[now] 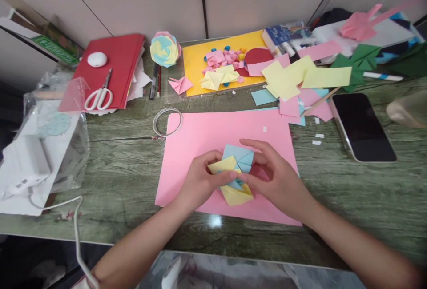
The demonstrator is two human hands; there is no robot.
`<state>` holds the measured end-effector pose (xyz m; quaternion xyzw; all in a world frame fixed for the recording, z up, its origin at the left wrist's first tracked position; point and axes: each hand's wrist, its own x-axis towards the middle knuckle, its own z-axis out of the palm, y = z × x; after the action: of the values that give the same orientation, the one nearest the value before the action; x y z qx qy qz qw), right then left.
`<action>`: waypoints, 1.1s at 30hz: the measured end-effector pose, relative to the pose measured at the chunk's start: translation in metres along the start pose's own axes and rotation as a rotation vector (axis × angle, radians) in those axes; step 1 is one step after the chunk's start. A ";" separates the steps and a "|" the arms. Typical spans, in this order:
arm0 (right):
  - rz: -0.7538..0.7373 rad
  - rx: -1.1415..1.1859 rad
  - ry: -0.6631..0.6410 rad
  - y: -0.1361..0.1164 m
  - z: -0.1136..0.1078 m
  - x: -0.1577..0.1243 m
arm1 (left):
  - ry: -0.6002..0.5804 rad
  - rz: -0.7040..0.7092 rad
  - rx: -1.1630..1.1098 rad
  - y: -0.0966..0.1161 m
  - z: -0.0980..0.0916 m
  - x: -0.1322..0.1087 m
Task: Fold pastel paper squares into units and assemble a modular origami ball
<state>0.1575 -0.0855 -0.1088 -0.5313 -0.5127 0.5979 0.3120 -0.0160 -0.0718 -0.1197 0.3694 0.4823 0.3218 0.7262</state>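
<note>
Between my two hands is a folded origami piece made of pale yellow and light blue paper units. My left hand pinches its left side, thumb across the front and fingers behind. From the right, my right hand presses its thumb near the middle, close to the left thumb, with the index finger raised along the top. Some of its fingers are hidden behind the paper. Beneath both hands lies a pink sheet on the green wood-grain table.
Tape roll at the sheet's upper left; scissors on a red folder. A finished paper ball stands behind. Folded units lie on a yellow sheet. Loose paper slips and a phone are right; a white cable hangs left.
</note>
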 end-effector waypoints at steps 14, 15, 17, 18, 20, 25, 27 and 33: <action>0.007 0.022 -0.021 0.001 0.001 0.001 | 0.064 -0.009 0.078 0.000 0.001 -0.001; 0.006 0.007 -0.024 0.001 0.001 0.001 | 0.069 -0.008 0.088 -0.001 0.001 -0.001; -0.009 -0.037 -0.007 0.001 0.001 0.002 | 0.066 0.003 0.104 -0.001 0.002 -0.001; -0.022 -0.055 0.009 0.002 0.002 0.001 | 0.061 0.013 0.110 -0.001 0.002 -0.001; -0.057 -0.081 0.044 0.004 0.004 0.001 | 0.054 0.032 0.121 0.000 0.003 -0.001; -0.088 -0.101 0.097 0.007 0.007 0.000 | 0.066 0.017 0.128 0.001 0.003 -0.001; -0.064 -0.062 0.061 0.006 0.006 0.001 | 0.069 0.016 0.127 0.001 0.003 -0.001; -0.030 0.027 -0.008 0.006 0.005 0.001 | 0.001 0.048 0.155 0.001 0.003 -0.002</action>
<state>0.1539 -0.0876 -0.1148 -0.5170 -0.5138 0.6021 0.3260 -0.0137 -0.0735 -0.1175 0.4359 0.4971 0.3011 0.6872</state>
